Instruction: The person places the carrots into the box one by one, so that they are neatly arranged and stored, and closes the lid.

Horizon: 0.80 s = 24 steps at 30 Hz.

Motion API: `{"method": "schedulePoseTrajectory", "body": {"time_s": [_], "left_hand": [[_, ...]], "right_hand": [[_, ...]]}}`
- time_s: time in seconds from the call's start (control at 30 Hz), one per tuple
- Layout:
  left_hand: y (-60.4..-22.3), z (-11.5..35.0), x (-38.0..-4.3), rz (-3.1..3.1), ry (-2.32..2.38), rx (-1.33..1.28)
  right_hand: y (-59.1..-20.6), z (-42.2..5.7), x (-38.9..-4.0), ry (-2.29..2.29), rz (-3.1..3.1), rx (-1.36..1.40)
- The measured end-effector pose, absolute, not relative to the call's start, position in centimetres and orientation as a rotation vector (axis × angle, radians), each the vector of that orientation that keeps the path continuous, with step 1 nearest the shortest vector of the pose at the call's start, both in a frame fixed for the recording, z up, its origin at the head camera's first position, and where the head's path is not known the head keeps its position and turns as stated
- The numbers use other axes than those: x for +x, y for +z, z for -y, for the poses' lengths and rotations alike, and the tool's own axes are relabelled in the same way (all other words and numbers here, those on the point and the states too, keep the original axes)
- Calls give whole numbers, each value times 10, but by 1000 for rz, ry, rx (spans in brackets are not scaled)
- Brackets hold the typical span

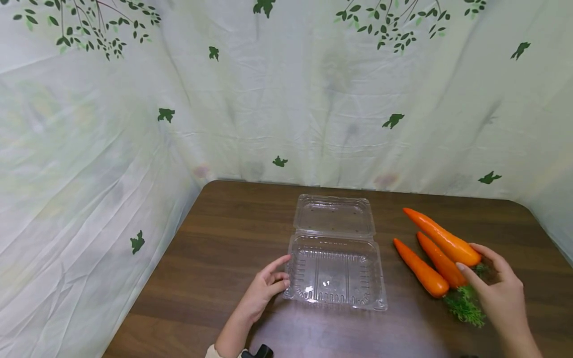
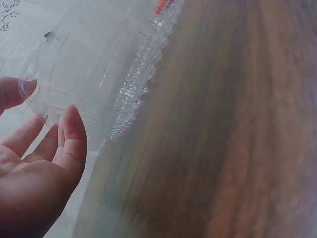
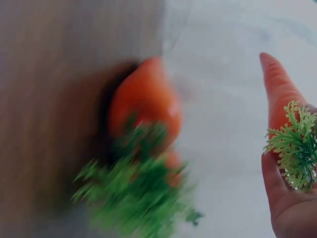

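Note:
A clear plastic clamshell box [image 1: 337, 273] lies open on the table, its lid [image 1: 333, 216] folded back toward the far side. My left hand [image 1: 261, 293] pinches the box's left edge between thumb and fingers; the left wrist view shows the rim [image 2: 30, 101] between them. At the right, my right hand [image 1: 506, 293] grips the thick leafy end of the largest carrot [image 1: 440, 236]. That carrot [image 3: 281, 94] shows its orange body and frilly green top [image 3: 296, 144] in the right wrist view. Two smaller carrots lie beside it, a left one [image 1: 418, 266] and a middle one [image 1: 440, 261].
Green carrot leaves [image 1: 465, 306] spread over the dark wooden table [image 1: 224, 223] near my right hand. A pale curtain [image 1: 291, 99] printed with leaves hangs behind the table and along its left side. A black object [image 1: 258, 352] shows at my left wrist.

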<state>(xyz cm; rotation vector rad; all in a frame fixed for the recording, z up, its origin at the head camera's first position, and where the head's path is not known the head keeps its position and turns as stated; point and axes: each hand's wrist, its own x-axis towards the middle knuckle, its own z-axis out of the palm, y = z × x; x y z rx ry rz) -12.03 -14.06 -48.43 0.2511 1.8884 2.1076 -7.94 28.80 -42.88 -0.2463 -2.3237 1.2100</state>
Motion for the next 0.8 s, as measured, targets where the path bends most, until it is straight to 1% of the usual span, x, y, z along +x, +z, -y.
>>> {"method": "schedulePoseTrajectory", "body": {"time_s": [0.2, 0.43, 0.8], "left_hand": [[-487, 141, -121, -1882, 2112, 263], [-488, 143, -120, -1875, 2114, 271], [-488, 141, -121, -1854, 2115, 247]], "right_hand": [[-416, -267, -87, 1337, 2328, -40], [-414, -243, -98, 1420, 2304, 220], [-428, -210, -115, 1564, 2347, 407]]}}
